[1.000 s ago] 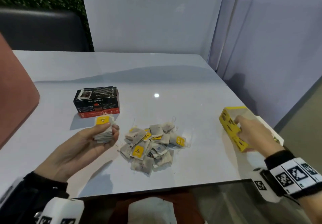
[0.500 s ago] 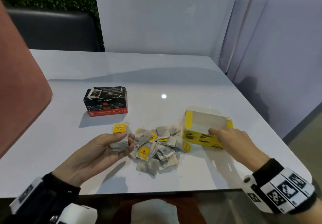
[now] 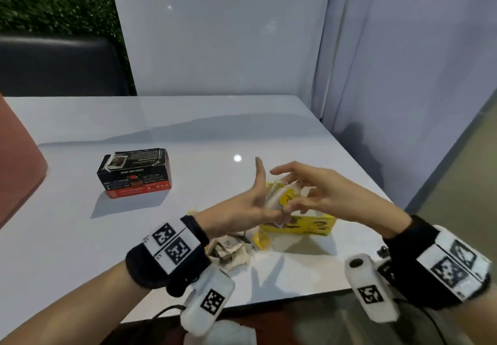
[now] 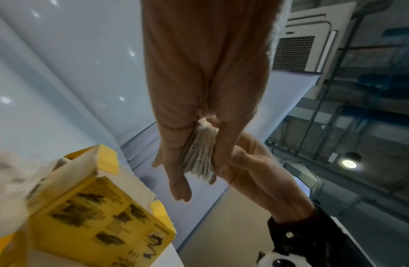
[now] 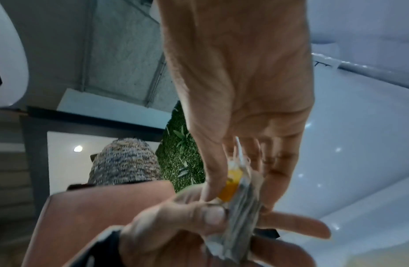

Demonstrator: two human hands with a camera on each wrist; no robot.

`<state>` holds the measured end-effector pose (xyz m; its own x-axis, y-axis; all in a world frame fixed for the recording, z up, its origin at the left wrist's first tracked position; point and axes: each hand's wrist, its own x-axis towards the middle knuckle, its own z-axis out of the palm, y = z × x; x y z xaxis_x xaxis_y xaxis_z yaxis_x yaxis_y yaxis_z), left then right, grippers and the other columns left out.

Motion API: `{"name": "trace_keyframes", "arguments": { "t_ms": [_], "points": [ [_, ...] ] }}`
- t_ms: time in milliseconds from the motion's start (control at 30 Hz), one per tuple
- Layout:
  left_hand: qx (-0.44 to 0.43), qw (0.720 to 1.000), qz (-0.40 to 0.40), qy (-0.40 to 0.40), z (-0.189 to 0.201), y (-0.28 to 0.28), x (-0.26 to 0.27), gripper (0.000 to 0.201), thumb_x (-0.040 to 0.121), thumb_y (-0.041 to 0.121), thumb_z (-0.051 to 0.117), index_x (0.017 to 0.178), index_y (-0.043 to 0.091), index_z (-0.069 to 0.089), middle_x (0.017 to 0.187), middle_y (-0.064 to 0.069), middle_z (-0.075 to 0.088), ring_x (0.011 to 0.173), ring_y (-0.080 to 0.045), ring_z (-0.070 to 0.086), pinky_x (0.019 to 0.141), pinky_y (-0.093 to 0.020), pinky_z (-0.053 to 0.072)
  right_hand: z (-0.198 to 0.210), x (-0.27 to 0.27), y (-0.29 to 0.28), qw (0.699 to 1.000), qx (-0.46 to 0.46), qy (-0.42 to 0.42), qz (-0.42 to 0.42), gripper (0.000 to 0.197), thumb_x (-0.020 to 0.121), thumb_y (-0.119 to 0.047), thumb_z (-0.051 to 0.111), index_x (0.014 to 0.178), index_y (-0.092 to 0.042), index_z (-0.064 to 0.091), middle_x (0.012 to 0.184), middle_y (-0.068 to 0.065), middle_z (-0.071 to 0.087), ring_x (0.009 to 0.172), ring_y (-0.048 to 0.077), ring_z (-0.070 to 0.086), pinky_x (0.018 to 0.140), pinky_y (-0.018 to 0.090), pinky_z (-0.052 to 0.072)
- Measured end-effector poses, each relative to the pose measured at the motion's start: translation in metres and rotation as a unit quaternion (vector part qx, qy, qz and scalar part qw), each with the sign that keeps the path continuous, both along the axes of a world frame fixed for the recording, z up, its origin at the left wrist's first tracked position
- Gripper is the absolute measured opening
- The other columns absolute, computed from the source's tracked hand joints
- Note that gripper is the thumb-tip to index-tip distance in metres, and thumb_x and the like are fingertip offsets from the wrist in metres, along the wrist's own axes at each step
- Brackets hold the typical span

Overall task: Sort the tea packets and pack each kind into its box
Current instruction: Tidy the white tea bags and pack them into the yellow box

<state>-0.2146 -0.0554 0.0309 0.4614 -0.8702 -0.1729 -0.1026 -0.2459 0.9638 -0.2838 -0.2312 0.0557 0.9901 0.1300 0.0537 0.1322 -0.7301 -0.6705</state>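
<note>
Both hands met over the open yellow box (image 3: 298, 227). The left hand (image 3: 242, 207) pinched a stack of tea packets (image 3: 279, 197), and the right hand (image 3: 320, 194) pinched it too. The black box (image 3: 134, 174) sat at ten o'clock. The packets looked light, soft and floppy, so squeezing the stack by its flat sides would likely keep it together.

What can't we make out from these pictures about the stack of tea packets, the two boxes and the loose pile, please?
- Stack of tea packets: count unclear; left hand and right hand cover it in every view.
- Yellow box: contents hidden by both hands, head view; blurred, left wrist.
- Black box: small print too small.
- Loose pile: mostly behind the left wrist.
</note>
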Motion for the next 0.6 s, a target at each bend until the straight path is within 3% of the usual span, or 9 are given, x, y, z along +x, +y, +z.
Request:
{"name": "trace_keyframes", "arguments": {
  "t_ms": [133, 200, 267, 333, 367, 433, 467, 533, 600],
  "points": [
    [-0.01, 0.999, -0.012, -0.03, 0.006, -0.018, 0.005, 0.109, 0.092, 0.009, 0.054, 0.126, 0.028, -0.048, 0.128, -0.001, 0.056, 0.106, -0.015, 0.063, 0.083, -0.014, 0.051, 0.01, 0.013, -0.006, 1.0, 0.01, 0.002, -0.002, 0.036, 0.077, -0.008, 0.072, 0.108, -0.023, 0.064, 0.074, -0.015, 0.066, 0.067, 0.011, 0.064, 0.054, 0.023, 0.054],
    [0.002, 0.997, -0.01, -0.074, 0.005, -0.025, 0.014, 0.111, 0.091, 0.009, 0.056, 0.125, 0.026, -0.049, 0.113, 0.002, 0.06, 0.094, -0.01, 0.062, 0.079, -0.012, 0.05, 0.014, 0.017, -0.01, 0.999, 0.029, 0.018, 0.01, 0.03, 0.078, -0.005, 0.071, 0.104, -0.018, 0.065, 0.076, -0.008, 0.07, 0.067, 0.014, 0.068, 0.055, 0.027, 0.056],
    [0.005, 0.993, -0.011, -0.117, 0.0, -0.034, 0.025, 0.114, 0.09, 0.009, 0.057, 0.125, 0.027, -0.049, 0.107, 0.0, 0.06, 0.088, -0.008, 0.063, 0.086, -0.016, 0.048, 0.014, 0.02, -0.012, 0.999, 0.034, 0.01, 0.006, 0.028, 0.078, 0.0, 0.069, 0.098, -0.019, 0.065, 0.08, 0.002, 0.072, 0.067, 0.019, 0.07, 0.059, 0.03, 0.058],
    [0.03, 0.986, -0.007, -0.162, -0.007, -0.043, 0.036, 0.117, 0.088, 0.01, 0.061, 0.127, 0.026, -0.049, 0.129, -0.017, 0.052, 0.109, -0.021, 0.06, 0.096, -0.022, 0.044, 0.01, 0.027, -0.017, 0.999, -0.017, -0.021, -0.019, 0.028, 0.076, 0.002, 0.069, 0.089, -0.023, 0.065, 0.078, 0.002, 0.072, 0.061, 0.018, 0.07, 0.06, 0.028, 0.058],
    [0.065, 0.978, -0.006, -0.196, -0.009, -0.046, 0.04, 0.119, 0.085, 0.013, 0.065, 0.131, 0.024, -0.045, 0.144, -0.021, 0.039, 0.126, -0.025, 0.049, 0.101, -0.024, 0.038, 0.007, 0.032, -0.019, 0.997, -0.066, -0.032, -0.033, 0.027, 0.075, 0.002, 0.069, 0.087, -0.022, 0.064, 0.078, 0.003, 0.07, 0.058, 0.016, 0.069, 0.06, 0.026, 0.057],
    [0.157, 0.949, -0.015, -0.275, -0.013, -0.046, 0.047, 0.117, 0.08, 0.026, 0.071, 0.143, 0.022, -0.027, 0.156, -0.02, 0.006, 0.142, -0.028, 0.021, 0.109, -0.028, 0.027, -0.002, 0.043, -0.026, 0.98, -0.19, -0.027, -0.043, 0.027, 0.075, 0.002, 0.066, 0.093, -0.018, 0.065, 0.083, 0.006, 0.067, 0.063, 0.017, 0.063, 0.063, 0.024, 0.052],
    [0.201, 0.93, -0.024, -0.307, -0.014, -0.045, 0.05, 0.11, 0.079, 0.03, 0.072, 0.148, 0.023, -0.014, 0.156, -0.02, 0.002, 0.143, -0.029, 0.017, 0.109, -0.031, 0.026, -0.007, 0.047, -0.028, 0.968, -0.25, -0.009, -0.033, 0.029, 0.076, 0.002, 0.064, 0.097, -0.017, 0.065, 0.089, 0.007, 0.065, 0.072, 0.019, 0.061, 0.066, 0.025, 0.049],
    [0.248, 0.906, -0.034, -0.343, -0.017, -0.041, 0.056, 0.087, 0.08, 0.029, 0.071, 0.149, 0.023, 0.018, 0.152, -0.015, 0.024, 0.138, -0.029, 0.028, 0.104, -0.031, 0.029, -0.02, 0.052, -0.028, 0.949, -0.315, 0.029, 0.005, 0.034, 0.078, 0.004, 0.057, 0.103, -0.018, 0.065, 0.097, 0.006, 0.061, 0.086, 0.022, 0.059, 0.074, 0.028, 0.047],
    [0.248, 0.903, -0.037, -0.349, -0.019, -0.04, 0.061, 0.068, 0.079, 0.024, 0.072, 0.14, 0.021, 0.04, 0.139, -0.009, 0.046, 0.126, -0.025, 0.042, 0.095, -0.028, 0.034, -0.031, 0.052, -0.022, 0.945, -0.321, 0.056, 0.042, 0.033, 0.082, 0.004, 0.054, 0.103, -0.018, 0.066, 0.101, 0.007, 0.059, 0.089, 0.023, 0.058, 0.078, 0.032, 0.049]
  ]
}}
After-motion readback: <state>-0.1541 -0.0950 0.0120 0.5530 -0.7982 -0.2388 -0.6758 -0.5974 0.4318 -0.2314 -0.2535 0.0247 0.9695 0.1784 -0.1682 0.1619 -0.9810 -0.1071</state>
